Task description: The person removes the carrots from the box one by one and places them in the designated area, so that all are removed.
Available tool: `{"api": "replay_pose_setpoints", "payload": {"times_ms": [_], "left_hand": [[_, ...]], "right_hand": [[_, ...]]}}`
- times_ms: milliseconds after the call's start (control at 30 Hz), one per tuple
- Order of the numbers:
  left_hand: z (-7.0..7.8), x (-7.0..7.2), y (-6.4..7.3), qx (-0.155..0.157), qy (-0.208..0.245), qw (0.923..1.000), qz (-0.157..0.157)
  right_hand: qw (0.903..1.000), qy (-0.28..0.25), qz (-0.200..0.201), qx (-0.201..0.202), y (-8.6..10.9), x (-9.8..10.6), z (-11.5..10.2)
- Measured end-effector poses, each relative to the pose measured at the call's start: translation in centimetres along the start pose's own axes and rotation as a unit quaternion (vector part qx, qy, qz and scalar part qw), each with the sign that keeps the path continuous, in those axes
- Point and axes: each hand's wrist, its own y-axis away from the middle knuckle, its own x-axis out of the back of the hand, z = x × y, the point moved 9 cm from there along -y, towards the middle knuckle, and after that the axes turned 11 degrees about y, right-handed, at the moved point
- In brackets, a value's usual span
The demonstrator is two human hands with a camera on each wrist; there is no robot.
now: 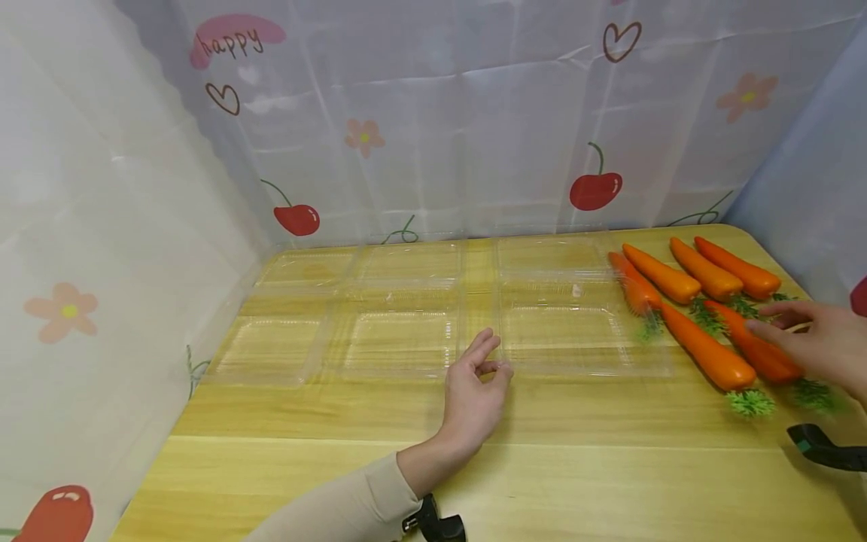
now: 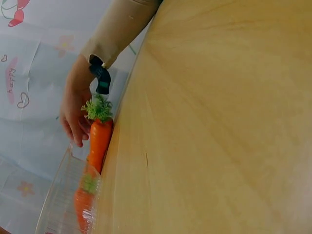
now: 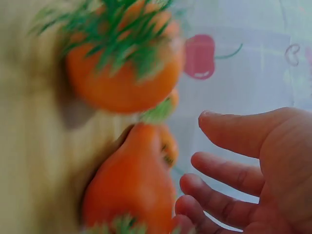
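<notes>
With thumb and index finger, my left hand pinches the near left corner of a clear plastic box. The box lies opened out flat in two halves. My right hand is over the orange carrots at the right, beside the nearest carrot. In the right wrist view, the right hand's fingers are spread apart with nothing between them, near a carrot. Another carrot lies just left of it, its green top toward me. The left wrist view shows the box's clear wall before the carrots.
Two more opened clear boxes lie to the left on the wooden table. Several carrots lie at the back right. Printed cloth hangs behind the table and along both sides.
</notes>
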Motion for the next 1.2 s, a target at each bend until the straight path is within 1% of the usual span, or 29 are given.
{"api": "replay_pose_setpoints", "payload": {"times_ms": [100, 200, 367, 500, 600, 733, 833, 967, 1100, 1200], "left_hand": [[0.0, 0.0, 0.0, 0.001, 0.0, 1.0, -0.001], [0.1, 0.0, 0.0, 0.001, -0.001, 1.0, 0.0], [0.2, -0.1, -0.1, -0.001, -0.003, 1.0, 0.0], [0.3, -0.2, -0.1, -0.003, -0.004, 1.0, -0.002], [0.3, -0.2, -0.1, -0.004, -0.003, 1.0, -0.003], [0.3, -0.2, -0.1, -0.003, 0.001, 1.0, -0.003], [0.2, -0.1, -0.1, -0.001, 0.004, 1.0, -0.001], [0.0, -0.1, -0.1, -0.002, 0.005, 1.0, 0.0], [0.0, 0.0, -0.1, -0.002, 0.007, 1.0, 0.002], [0.0, 0.0, -0.1, -0.003, 0.007, 1.0, 0.005]], "right_hand": [[0.9999, -0.001, 0.002, 0.017, 0.3, 1.0, -1.7], [0.9993, -0.009, -0.001, 0.036, 0.4, 1.4, -3.4], [0.9981, -0.029, -0.018, 0.051, 0.0, 1.5, -5.8], [0.9942, -0.057, -0.028, 0.087, -0.5, 1.3, -8.0], [0.9887, -0.092, -0.059, 0.103, -1.0, 0.9, -9.4], [0.9765, -0.147, -0.115, 0.109, -1.7, 0.2, -10.8], [0.9673, -0.174, -0.144, 0.116, -2.2, -0.2, -11.8], [0.9586, -0.193, -0.174, 0.118, -3.1, -1.0, -12.8], [0.9471, -0.213, -0.212, 0.113, -4.2, -1.9, -13.5], [0.9423, -0.221, -0.226, 0.109, -5.2, -2.3, -14.0]]}}
